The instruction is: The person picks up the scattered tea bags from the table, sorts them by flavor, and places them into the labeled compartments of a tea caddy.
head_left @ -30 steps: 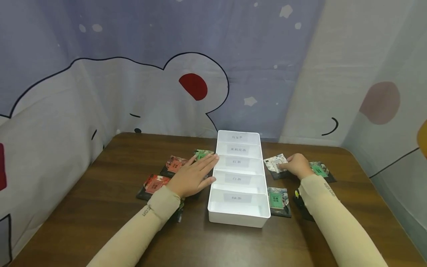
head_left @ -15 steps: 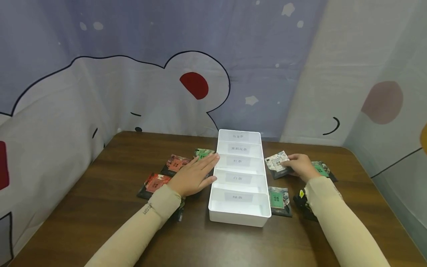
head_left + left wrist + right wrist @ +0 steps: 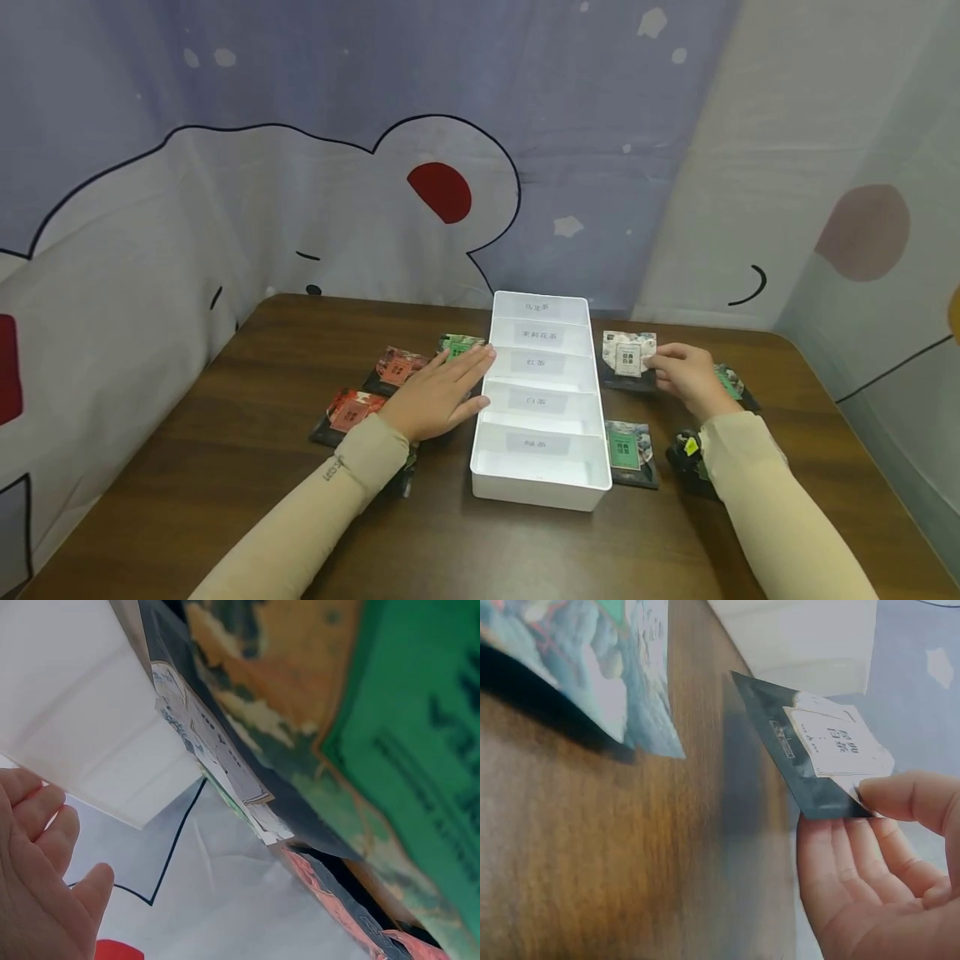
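My right hand (image 3: 692, 379) pinches a white-and-black tea sachet (image 3: 619, 354) between thumb and fingers, by its right side. The right wrist view shows this sachet (image 3: 829, 742) tilted above the table, its printed label facing up. A white compartment box (image 3: 532, 490) with a paper label in each section stands beside it. My left hand (image 3: 435, 396) is spread with straight fingers, fingertips right at the box's left rim. Beneath and around that hand lie more tea sachets, partly hidden; the left wrist view shows a green one (image 3: 420, 735) close up and a white one (image 3: 210, 742).
Red sachets (image 3: 348, 413) and a green sachet (image 3: 457, 343) lie left of the box. To its right are a green sachet (image 3: 630, 454), another green one (image 3: 729, 382) behind my right hand, and a black packet with a yellow mark (image 3: 684, 454). A patterned curtain (image 3: 375, 225) hangs behind the table.
My right hand has lifted the white-and-black sachet and turned it upright, label towards me, shifting slightly right. The left hand has stayed in place.
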Demonstrator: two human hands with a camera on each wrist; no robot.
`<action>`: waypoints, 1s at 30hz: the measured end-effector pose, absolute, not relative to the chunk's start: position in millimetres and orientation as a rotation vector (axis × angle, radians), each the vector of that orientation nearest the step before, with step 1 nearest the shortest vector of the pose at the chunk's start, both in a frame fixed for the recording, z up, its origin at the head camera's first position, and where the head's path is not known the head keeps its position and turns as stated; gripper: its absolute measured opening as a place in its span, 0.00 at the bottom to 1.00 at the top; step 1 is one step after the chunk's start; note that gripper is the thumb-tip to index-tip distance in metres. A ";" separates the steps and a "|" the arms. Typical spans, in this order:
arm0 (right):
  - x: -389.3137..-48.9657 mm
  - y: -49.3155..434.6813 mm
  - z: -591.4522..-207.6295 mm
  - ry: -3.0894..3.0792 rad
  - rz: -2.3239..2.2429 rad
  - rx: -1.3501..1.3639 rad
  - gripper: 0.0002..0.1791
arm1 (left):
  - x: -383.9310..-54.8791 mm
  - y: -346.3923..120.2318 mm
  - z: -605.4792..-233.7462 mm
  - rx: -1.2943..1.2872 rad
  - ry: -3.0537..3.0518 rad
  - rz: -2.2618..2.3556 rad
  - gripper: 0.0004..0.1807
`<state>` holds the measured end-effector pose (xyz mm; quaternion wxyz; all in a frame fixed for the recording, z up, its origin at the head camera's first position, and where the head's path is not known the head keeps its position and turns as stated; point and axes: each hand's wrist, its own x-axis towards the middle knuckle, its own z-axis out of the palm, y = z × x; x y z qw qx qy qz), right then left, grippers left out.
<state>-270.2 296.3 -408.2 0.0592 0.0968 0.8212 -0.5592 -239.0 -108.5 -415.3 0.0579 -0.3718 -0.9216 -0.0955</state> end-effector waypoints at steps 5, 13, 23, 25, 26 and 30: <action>-266.7 298.2 -409.8 2.434 -1.855 0.268 0.24 | -239.8 -108.2 -415.5 -1.137 -2.791 -0.280 0.38; -254.5 294.1 -398.6 2.356 -2.145 0.279 0.10 | -241.4 -108.4 -417.0 -1.174 -2.753 -0.285 0.37; -236.2 283.6 -377.2 2.305 -2.381 0.289 0.04 | -241.8 -109.9 -418.1 -1.175 -2.748 -0.281 0.37; -233.1 280.6 -373.6 2.288 -2.414 0.255 0.03 | -241.9 -109.9 -418.1 -1.175 -2.746 -0.284 0.37; -231.3 278.9 -371.8 2.270 -2.430 0.232 0.03 | -241.9 -109.9 -418.1 -1.176 -2.743 -0.284 0.37; -225.2 271.2 -366.2 2.233 -2.443 0.130 0.03 | -242.1 -109.7 -418.3 -1.180 -2.737 -0.283 0.37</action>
